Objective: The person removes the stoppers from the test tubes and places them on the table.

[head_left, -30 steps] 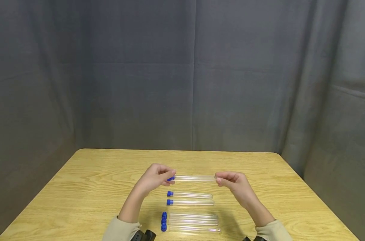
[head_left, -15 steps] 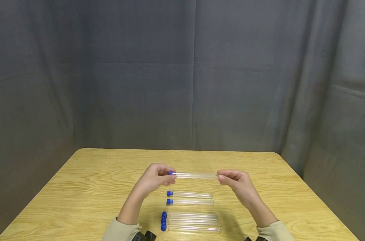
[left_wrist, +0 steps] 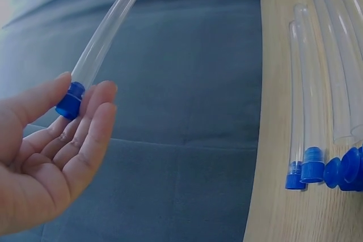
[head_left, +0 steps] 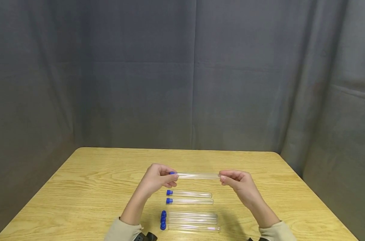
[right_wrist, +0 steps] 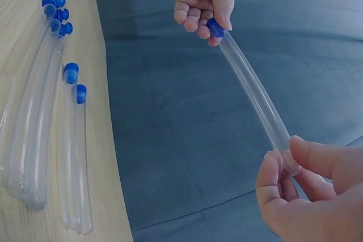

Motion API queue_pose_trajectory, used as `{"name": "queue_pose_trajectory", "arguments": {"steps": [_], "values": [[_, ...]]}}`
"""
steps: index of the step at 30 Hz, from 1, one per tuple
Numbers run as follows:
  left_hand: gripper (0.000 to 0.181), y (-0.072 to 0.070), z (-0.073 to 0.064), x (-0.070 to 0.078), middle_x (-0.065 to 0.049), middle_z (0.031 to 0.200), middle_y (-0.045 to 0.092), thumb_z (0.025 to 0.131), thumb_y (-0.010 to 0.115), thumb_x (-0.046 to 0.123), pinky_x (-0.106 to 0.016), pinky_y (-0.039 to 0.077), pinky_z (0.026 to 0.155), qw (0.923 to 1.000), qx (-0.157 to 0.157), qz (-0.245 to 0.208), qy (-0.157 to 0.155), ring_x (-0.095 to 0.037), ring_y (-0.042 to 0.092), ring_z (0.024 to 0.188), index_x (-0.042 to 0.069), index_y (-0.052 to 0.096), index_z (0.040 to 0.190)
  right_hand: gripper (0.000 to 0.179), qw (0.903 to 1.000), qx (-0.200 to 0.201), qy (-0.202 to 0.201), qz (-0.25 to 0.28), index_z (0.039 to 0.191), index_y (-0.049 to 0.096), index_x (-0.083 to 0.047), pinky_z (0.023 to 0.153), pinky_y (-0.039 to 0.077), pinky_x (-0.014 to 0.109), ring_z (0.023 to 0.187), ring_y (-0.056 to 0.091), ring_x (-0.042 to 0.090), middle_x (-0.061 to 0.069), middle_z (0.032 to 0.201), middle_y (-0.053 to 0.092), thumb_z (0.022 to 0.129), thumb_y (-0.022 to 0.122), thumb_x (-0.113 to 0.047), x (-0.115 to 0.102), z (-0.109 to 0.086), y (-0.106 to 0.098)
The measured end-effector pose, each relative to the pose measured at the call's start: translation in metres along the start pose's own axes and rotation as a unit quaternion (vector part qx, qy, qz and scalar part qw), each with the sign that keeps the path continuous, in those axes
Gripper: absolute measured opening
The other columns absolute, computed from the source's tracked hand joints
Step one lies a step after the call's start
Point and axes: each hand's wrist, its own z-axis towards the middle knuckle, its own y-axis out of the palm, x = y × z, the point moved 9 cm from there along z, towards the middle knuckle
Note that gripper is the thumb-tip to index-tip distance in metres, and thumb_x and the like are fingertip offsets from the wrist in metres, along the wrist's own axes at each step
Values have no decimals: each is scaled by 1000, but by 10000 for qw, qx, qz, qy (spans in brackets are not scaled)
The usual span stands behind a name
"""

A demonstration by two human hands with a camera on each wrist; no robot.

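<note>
A clear test tube (head_left: 198,175) is held level above the table between both hands. In the left wrist view its blue cap (left_wrist: 70,101) sits in the tube's mouth, and the left hand (head_left: 156,177) pinches that cap between thumb and fingers. The right hand (head_left: 238,184) pinches the rounded closed end, as the right wrist view shows at the tube's tip (right_wrist: 290,165). Below the hands lie two capped test tubes, an upper one (head_left: 192,194) and a lower one (head_left: 192,201), side by side with blue caps to the left.
Several uncapped test tubes (head_left: 192,221) lie together at the front of the wooden table (head_left: 89,187). To their left stands a short row of loose blue caps (head_left: 163,220). Grey curtains (head_left: 140,83) hang behind and at both sides of the table.
The held tube has risen a little and shifted slightly right with both hands. The left fingers now cover more of its cap. The things on the table lie as before.
</note>
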Motion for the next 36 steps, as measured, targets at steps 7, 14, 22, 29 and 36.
{"name": "queue_pose_trajectory", "arguments": {"steps": [7, 14, 22, 29, 36], "values": [[17, -3, 1, -1, -12, 73, 64, 83, 63, 8, -32, 54, 58, 9992, 355, 171, 12, -23, 64, 62, -8, 65, 88, 26, 10000, 23, 36, 57, 101, 55, 19, 75, 50, 24, 74, 59, 12, 3, 87, 63, 84, 59, 0, 1, -1, 2], [17, -6, 1, -3, -10, 72, 65, 81, 65, 9, -31, 54, 57, 9978, 621, 226, -21, -22, 63, 60, -7, 66, 87, 29, 9998, 124, 130, 57, 103, 53, 20, 76, 49, 24, 73, 59, 12, 1, 86, 63, 84, 59, -1, 3, -1, 2], [15, -9, 1, -3, -10, 71, 65, 80, 67, 10, -30, 54, 56, 9956, 817, 453, 107, -17, 63, 57, -5, 67, 84, 25, 9991, 420, 53, -22, 100, 56, 19, 74, 50, 25, 70, 59, 11, 0, 82, 64, 83, 61, 0, 2, -2, 0], [14, -11, -1, -2, -8, 70, 65, 80, 67, 9, -29, 54, 56, 9922, 1042, 664, 188, -19, 63, 59, -4, 67, 84, 22, 9958, 861, 34, -310, 97, 59, 17, 75, 49, 25, 69, 58, 12, -2, 78, 64, 82, 61, 2, 1, -6, -1], [14, -12, -1, -1, -10, 69, 65, 79, 68, 10, -31, 54, 56, 9898, 1182, 758, 240, -20, 63, 58, -3, 68, 83, 21, 9925, 1093, -104, -538, 95, 59, 17, 73, 49, 23, 67, 58, 12, -1, 77, 64, 80, 62, 3, -2, -8, -2]]}}
